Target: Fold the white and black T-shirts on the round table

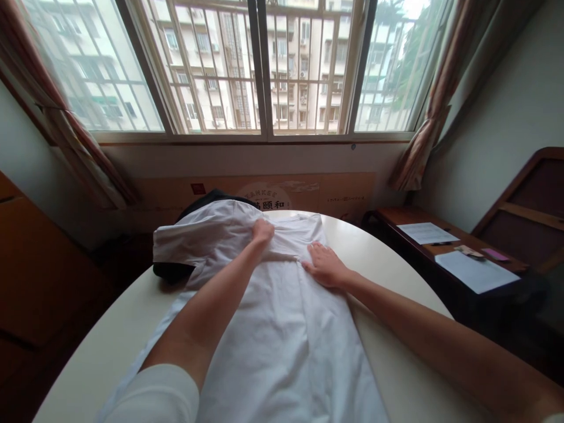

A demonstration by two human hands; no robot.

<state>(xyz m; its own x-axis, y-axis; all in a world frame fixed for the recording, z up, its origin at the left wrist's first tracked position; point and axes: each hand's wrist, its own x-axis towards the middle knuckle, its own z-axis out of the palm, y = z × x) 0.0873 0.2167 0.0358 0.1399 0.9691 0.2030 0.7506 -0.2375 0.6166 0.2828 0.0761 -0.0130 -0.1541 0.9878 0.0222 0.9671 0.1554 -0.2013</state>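
Note:
A long white garment (268,329) lies spread over a round pale table (396,305), its lower part reaching toward me and a sleeve stretched out to the left. A crosswise seam runs across its middle. My left hand (263,231) is closed on the cloth of the upper part, fingers curled and partly hidden. My right hand (325,265) rests palm down on the garment's right side by the seam, fingers extended. Under the sleeve and along the far left edge, some dark cloth (173,272) shows.
To the right stands a dark wooden bench (396,216) holding papers (476,271) and a pink pad (495,254). Flat cardboard (343,191) leans below the barred window (264,140). Curtains (414,153) hang at both sides. A wooden cabinet (39,270) stands at left.

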